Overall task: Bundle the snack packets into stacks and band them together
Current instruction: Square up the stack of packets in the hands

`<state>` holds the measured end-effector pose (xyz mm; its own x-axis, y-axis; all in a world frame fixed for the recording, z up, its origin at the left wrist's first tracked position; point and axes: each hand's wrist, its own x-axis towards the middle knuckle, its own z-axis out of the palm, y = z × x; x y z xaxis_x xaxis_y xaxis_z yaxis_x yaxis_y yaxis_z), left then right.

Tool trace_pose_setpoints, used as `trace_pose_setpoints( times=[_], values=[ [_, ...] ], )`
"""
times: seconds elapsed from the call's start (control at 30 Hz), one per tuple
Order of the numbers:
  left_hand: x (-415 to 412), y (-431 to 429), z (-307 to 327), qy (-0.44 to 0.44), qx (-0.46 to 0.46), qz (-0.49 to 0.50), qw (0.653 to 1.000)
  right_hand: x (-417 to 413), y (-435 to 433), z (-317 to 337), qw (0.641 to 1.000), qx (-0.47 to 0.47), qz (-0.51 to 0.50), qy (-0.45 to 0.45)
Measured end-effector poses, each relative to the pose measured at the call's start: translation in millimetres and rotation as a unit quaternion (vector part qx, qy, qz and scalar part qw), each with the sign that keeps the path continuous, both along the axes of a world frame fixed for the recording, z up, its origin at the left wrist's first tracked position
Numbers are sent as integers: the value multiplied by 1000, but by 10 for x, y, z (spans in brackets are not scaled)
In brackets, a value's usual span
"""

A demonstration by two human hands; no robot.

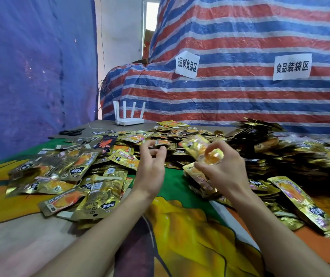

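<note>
Foil packet [200,147], glossy gold, flat rectangular, in right hand [227,170]

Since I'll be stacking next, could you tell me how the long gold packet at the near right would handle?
The long gold packet looks thin and flat, so probably light and floppy. Its glossy foil is likely slippery, so it may slide off a stack. Its creases suggest it bends harmlessly.
</note>
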<state>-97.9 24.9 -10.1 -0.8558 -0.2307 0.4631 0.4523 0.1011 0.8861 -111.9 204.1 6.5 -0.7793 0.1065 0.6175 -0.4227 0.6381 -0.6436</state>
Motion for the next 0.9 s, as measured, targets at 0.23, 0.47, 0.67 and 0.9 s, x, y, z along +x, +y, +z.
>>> trace_pose_setpoints(
  times=[0.23,0.47,0.67,0.9],
  values=[
    [10,-21,-12,5,-26,21,999,-97,11,-148,951,225,-165,-133],
    [20,12,-108,-86,-234,2,969,-70,-85,-111,945,246,-161,-144],
    [60,-32,158,18,-373,91,923,10,-412,-23,968,238,-67,-36],
    [-347,-675,589,-161,-587,137,781,-637,-735,116,944,321,-9,-77]
  ],
)
